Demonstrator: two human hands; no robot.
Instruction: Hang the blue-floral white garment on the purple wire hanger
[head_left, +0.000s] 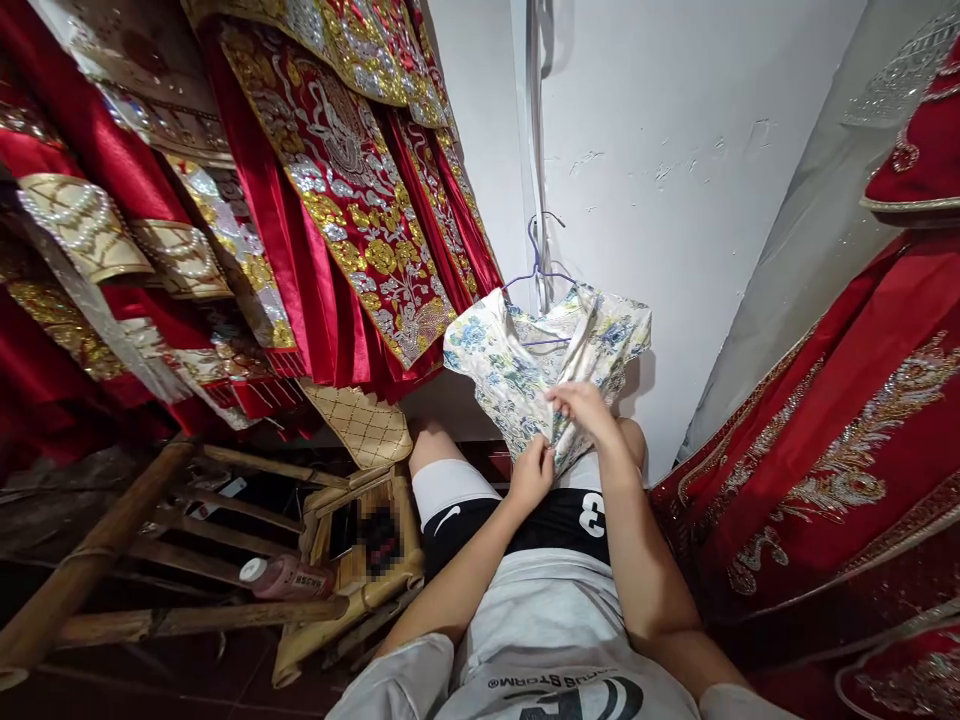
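Observation:
A white short-sleeved blouse with blue and yellow flowers (510, 370) hangs in front of me on a purple hanger (535, 262). Its front is partly open at the neck. My left hand (532, 470) pinches the cloth low on the front, close above my lap. Slightly higher and to the right, my right hand (585, 408) has its fingers closed on the front edge of the same blouse. Whether a button lies between the fingers is too small to tell. The blouse's lower hem is hidden behind my hands and forearms.
Red embroidered garments (360, 210) hang at the left, and another red beaded garment (847, 440) hangs at the right. A white wall (675, 130) stands behind the hanger. Beside my left leg is a bamboo chair (330, 610) with a pinkish bottle (289, 578) lying on it.

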